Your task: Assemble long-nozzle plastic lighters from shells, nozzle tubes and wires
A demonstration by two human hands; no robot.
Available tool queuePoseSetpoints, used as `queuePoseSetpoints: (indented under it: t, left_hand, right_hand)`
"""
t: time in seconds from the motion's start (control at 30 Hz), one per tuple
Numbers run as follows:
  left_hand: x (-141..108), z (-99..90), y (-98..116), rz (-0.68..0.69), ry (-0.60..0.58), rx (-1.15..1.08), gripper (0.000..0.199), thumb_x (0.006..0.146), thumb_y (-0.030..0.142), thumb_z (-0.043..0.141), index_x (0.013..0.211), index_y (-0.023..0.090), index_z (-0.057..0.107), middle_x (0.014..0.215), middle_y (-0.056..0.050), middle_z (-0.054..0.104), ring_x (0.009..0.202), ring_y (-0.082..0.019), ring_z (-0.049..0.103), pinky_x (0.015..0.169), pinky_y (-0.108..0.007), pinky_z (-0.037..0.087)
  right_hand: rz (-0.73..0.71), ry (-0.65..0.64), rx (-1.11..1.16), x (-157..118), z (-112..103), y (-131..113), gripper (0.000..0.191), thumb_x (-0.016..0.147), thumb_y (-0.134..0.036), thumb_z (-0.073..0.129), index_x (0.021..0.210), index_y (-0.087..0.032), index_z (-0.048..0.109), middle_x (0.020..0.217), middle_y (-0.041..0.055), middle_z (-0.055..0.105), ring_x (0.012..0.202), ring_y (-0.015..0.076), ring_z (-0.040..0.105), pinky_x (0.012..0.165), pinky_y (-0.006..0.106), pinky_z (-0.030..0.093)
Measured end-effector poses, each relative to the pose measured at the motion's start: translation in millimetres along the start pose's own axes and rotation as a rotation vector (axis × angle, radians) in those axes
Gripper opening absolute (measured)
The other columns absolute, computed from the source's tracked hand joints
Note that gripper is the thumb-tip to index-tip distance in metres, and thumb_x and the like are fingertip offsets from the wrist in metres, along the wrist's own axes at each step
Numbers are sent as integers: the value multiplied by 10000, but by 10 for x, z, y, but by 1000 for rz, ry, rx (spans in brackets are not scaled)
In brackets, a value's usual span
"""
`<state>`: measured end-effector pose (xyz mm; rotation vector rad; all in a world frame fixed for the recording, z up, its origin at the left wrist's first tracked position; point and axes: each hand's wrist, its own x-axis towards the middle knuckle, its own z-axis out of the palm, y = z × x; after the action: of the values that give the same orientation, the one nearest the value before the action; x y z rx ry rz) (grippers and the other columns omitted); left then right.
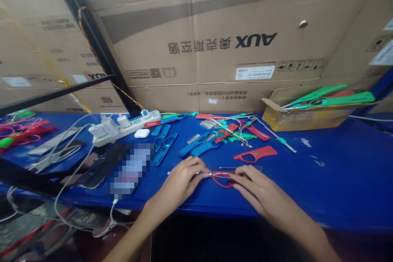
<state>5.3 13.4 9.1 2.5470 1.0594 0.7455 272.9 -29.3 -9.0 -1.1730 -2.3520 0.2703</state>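
Observation:
A red lighter casing (223, 182) with a looped trigger guard lies between my hands near the table's front edge. My left hand (189, 173) pinches its left end, where a small metal part shows; a thin metal rod sticks out to the left of the fingers. My right hand (248, 178) is closed on the casing's right end, with a small dark part at the fingertips. Just behind the hands lies a thin screwdriver-like rod (227, 168). Farther back is another red casing half (256, 154), and blue casing halves (205, 145) lie to its left.
Red, blue and green lighter parts (229, 131) are heaped at the back. A cardboard box (303, 119) of green and red lighters stands back right. To the left are a power strip (132, 127), a white earbud case (142, 133), a phone (132, 170) and cables. Large cartons (196, 20) stand behind.

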Motion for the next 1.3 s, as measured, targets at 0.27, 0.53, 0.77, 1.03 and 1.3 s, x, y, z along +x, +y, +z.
queuePoseSetpoints:
  t: [0.27,0.53,0.77,1.03,1.3]
  left_hand:
    - [-29,19,56,-46,-33,80,174,1063,253,489,1025,211,653,1042,-25,675,968,-191,620,916,-347,458]
    - [-75,14,73,75,-76,120,276,1085,226,424,1321,255,564,1218,-44,638,1129,-197,596,1007,-383,446]
    - [-62,26,54,105,-104,91,218,1078,192,436,1210,230,605,1210,-31,651,1125,-188,601,1016,-369,433]
    - [-62,24,54,105,-78,77,226,1083,223,433,1182,229,637,1162,-31,675,1070,-190,611,980,-360,449]
    - [-53,42,33,98,-100,52,195,1084,213,433,1191,226,595,1187,-17,664,1099,-193,588,980,-358,422]
  right_hand:
    - [5,9,-10,-13,3,6,304,1059,-276,452,1309,-254,625,1225,88,639,1148,223,643,987,419,574]
    - [-32,103,-83,-29,36,49,237,1052,-277,465,1184,-253,659,1157,71,680,1089,230,669,936,404,579]
    - [-60,118,-67,-49,11,57,184,1048,-258,480,1128,-269,646,1118,43,694,1006,212,676,893,391,562]
    - [-41,132,-70,49,-8,15,160,1053,-251,476,1043,-243,636,1044,25,700,900,168,685,798,298,538]
    - [-6,-1,-113,116,-80,-70,214,1064,-296,449,1036,-242,654,1064,31,677,915,164,690,786,284,529]
